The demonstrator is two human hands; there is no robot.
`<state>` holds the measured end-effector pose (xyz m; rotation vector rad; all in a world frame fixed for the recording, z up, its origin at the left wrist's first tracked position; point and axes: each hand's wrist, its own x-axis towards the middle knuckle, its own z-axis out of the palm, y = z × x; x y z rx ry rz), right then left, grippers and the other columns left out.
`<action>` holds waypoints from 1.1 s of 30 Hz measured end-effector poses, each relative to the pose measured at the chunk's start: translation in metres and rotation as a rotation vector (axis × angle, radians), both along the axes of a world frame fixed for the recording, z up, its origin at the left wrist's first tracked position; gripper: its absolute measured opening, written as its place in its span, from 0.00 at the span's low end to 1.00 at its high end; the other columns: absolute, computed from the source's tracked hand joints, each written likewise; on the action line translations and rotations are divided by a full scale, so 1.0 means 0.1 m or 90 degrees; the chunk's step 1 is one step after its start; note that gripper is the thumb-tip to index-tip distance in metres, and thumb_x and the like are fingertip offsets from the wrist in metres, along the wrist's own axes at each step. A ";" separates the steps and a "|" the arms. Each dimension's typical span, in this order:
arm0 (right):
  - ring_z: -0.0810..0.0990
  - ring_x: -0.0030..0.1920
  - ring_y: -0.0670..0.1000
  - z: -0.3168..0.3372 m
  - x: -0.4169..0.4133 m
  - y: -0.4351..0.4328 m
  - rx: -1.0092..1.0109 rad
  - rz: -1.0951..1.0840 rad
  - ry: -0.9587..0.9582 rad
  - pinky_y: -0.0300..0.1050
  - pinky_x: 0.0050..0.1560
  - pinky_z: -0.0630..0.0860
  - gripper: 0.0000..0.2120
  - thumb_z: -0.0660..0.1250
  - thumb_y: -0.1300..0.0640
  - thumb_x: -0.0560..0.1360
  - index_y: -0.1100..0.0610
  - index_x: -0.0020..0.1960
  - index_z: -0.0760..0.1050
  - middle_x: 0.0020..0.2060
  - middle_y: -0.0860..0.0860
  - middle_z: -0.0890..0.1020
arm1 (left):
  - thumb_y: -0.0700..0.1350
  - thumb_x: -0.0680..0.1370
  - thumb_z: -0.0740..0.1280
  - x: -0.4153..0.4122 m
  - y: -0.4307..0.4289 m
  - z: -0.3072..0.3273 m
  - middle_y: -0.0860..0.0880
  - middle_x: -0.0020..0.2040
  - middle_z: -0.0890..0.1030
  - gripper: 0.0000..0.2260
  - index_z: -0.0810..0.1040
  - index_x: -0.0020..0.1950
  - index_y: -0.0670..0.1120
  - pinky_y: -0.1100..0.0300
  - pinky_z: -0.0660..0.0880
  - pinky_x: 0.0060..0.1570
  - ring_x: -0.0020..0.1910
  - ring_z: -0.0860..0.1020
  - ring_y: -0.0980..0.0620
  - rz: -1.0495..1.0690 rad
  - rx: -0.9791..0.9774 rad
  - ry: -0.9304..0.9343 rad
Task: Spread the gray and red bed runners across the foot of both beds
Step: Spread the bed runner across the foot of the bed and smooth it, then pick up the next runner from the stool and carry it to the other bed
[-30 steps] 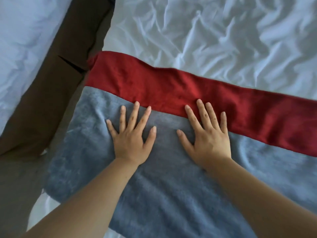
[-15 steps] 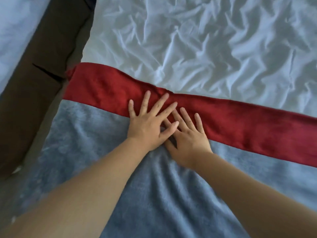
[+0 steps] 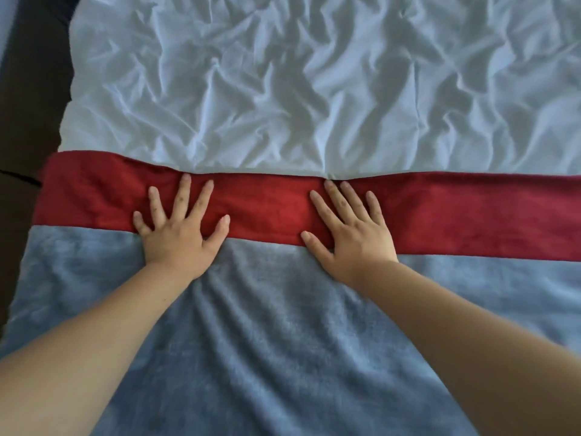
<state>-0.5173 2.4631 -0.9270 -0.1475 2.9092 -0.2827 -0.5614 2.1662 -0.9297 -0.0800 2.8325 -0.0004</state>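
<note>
A red runner (image 3: pixel 456 215) lies as a long band across the bed, from the left edge to the right side of the view. Below it a grey fleecy runner (image 3: pixel 267 341) covers the foot of the bed, with soft folds between my arms. My left hand (image 3: pixel 179 231) presses flat with spread fingers on the red band, its palm over the seam with the grey runner. My right hand (image 3: pixel 349 231) lies flat the same way, a little to the right. Neither hand holds anything.
Wrinkled white bedding (image 3: pixel 314 83) covers the bed beyond the red band. A dark brown gap of floor (image 3: pixel 28 105) runs along the bed's left edge.
Both hands slid up from the grey runner onto the red band, met in the middle, then moved apart to left and right. The view shifted right, over the bed.
</note>
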 end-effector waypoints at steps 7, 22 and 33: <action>0.48 0.81 0.55 0.15 0.67 0.59 0.032 -0.095 0.048 0.62 0.78 0.48 0.32 0.50 0.35 0.81 0.45 0.81 0.54 0.82 0.51 0.52 | 0.73 0.80 0.45 0.99 1.04 0.32 0.56 0.84 0.43 0.31 0.45 0.81 0.67 0.28 0.46 0.73 0.83 0.44 0.38 -0.249 0.111 0.024; 0.37 0.80 0.49 0.35 1.14 1.40 -0.025 -0.145 -0.179 0.56 0.79 0.38 0.33 0.44 0.32 0.80 0.41 0.81 0.40 0.81 0.43 0.39 | 0.70 0.77 0.35 1.24 1.64 0.26 0.59 0.83 0.39 0.31 0.38 0.80 0.68 0.32 0.47 0.77 0.83 0.43 0.43 -0.203 -0.062 -0.100; 0.50 0.81 0.54 4.47 0.08 2.24 0.034 -0.126 0.031 0.57 0.79 0.44 0.31 0.52 0.36 0.79 0.44 0.80 0.56 0.81 0.48 0.55 | 0.67 0.79 0.35 0.09 2.91 4.02 0.57 0.84 0.49 0.29 0.47 0.81 0.68 0.46 0.49 0.80 0.82 0.53 0.50 -0.221 0.062 0.105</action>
